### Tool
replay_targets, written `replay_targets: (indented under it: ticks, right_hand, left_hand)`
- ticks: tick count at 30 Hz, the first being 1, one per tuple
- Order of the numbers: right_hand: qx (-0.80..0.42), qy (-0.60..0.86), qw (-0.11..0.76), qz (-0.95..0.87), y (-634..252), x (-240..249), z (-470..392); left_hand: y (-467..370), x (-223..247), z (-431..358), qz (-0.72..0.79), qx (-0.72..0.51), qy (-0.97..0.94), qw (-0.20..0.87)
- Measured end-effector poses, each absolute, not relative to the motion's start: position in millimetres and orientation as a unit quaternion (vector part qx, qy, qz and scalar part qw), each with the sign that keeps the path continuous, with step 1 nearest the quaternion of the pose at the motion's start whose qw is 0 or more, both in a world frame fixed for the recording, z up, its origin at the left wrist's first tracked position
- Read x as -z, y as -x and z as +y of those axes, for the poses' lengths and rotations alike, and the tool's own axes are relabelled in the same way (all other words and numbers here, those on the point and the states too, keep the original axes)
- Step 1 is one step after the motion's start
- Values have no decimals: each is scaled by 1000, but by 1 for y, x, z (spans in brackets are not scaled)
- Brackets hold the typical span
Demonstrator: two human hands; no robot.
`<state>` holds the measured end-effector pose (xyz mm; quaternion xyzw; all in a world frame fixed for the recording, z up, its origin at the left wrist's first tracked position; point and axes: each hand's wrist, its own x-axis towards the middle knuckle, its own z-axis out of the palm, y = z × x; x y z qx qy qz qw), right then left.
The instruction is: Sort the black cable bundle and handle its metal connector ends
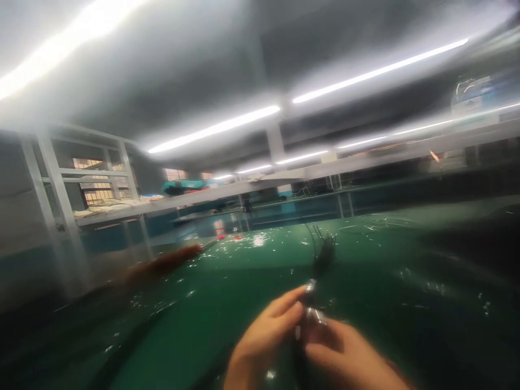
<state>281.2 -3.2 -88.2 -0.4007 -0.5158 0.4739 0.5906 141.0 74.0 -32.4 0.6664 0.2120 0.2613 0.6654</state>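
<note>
Both hands sit low at the near edge of a green work table point(365, 260), close together, working on one small thing. The left hand point(264, 338) has its fingers curled in, with the forefinger and thumb stretched forward and pinched against a small silver metal fitting point(311, 303). The right hand point(345, 355) comes in from the other side, its fingers bent and closed on the lower part of the same fitting, so the two sets of fingertips nearly touch. The picture is smeared by movement, so I cannot tell just how firm either grip is, only that neither hand is spread open.

From the fitting a dark bundle of wires point(323, 257) runs up and away across the table, ending in several thin loose strands that fan out above the surface. The bundle lies just beyond the fingertips, between the hands and the middle of the table.

The table is littered with small pale scraps. On the left a blurred reddish-brown object point(170, 262) lies on it, well apart from the hands, and farther back are two small red pieces point(228, 237). Behind runs a long grey shelf point(244, 189) carrying a teal object point(184, 186), with fluorescent tubes point(215, 129) glowing overhead.
</note>
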Motion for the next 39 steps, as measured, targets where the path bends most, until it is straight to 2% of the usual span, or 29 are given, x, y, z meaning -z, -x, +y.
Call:
replay_targets:
  ticks: [3,9,16,22,30,39]
  right_hand:
    - [-437,418,592,-534,-277,92,0]
    - [-436,523,515,-520,-277,81,-13]
    - [-457,475,540,-523,-275,84,-15]
    - [-406,542,513,-528,-273,74,-16]
    - [-523,439,516,-518,-284,66,-24]
    - [-614,388,485,-488,-309,85,-18]
  left_hand:
    - [-144,30,72,191,-258,-674,665]
    - [-148,28,70,189,-272,-669,665]
    - [-151,28,68,178,-260,-686,656]
    - [-151,30,71,183,-257,-684,658]
    - [-150,36,79,188,-248,-674,670]
    - [-149,39,82,189,-239,-676,671]
